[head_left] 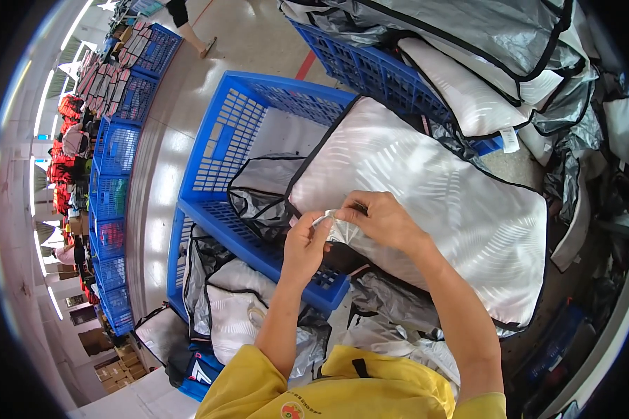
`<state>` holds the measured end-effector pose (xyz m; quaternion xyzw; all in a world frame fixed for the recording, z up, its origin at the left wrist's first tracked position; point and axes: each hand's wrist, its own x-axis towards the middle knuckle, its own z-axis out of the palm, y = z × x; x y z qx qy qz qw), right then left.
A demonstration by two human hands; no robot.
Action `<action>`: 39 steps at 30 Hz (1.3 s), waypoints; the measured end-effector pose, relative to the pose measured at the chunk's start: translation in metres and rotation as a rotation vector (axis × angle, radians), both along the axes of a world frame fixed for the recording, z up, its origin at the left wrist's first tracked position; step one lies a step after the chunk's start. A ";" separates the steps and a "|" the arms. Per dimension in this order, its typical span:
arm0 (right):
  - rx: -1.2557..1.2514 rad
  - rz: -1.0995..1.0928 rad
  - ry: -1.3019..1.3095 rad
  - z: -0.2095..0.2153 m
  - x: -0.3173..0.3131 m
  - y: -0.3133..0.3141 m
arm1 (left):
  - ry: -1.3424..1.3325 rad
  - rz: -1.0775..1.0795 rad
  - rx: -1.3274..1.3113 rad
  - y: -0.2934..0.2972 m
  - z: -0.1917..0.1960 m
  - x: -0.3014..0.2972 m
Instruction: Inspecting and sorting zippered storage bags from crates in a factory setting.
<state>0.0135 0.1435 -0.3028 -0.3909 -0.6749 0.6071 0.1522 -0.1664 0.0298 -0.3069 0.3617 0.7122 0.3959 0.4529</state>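
A large white panel (426, 185) with a leaf-like sheen and black edge binding lies slanted in front of me, partly over a blue plastic crate (220, 143). At its near left edge, my left hand (305, 243) pinches a small white label (342, 232). My right hand (383, 218) grips the same label from the other side, its fingers bent over the panel's edge. Whether the label is sewn to the panel is hidden by my fingers. Inside the crate sits a folded silver-and-white piece (269, 178) with black binding.
Another blue crate (370, 66) at the far right is heaped with silver-lined pieces (461, 35). More such pieces (237, 307) lie by the near left crate. Stacked blue crates (115, 146) line the left side. A person's leg (192, 35) shows on the aisle floor (258, 38).
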 end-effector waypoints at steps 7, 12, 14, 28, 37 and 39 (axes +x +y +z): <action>-0.161 -0.082 -0.048 -0.004 -0.004 -0.003 | 0.002 0.010 0.027 -0.004 -0.005 -0.001; -0.194 -0.313 0.089 -0.029 0.013 -0.011 | -0.015 0.014 0.028 -0.007 -0.008 0.002; -0.286 -0.392 0.072 -0.033 0.028 -0.012 | -0.022 0.011 0.030 -0.008 -0.008 0.004; 0.430 -1.194 -0.739 -0.062 0.343 -0.057 | -0.059 -0.012 0.057 -0.013 -0.012 0.006; 0.316 -1.136 -1.073 -0.090 0.367 -0.087 | -0.173 0.011 0.066 -0.024 -0.031 0.002; 0.245 -1.164 -1.061 -0.101 0.383 -0.097 | -0.185 -0.014 0.074 -0.024 -0.040 0.002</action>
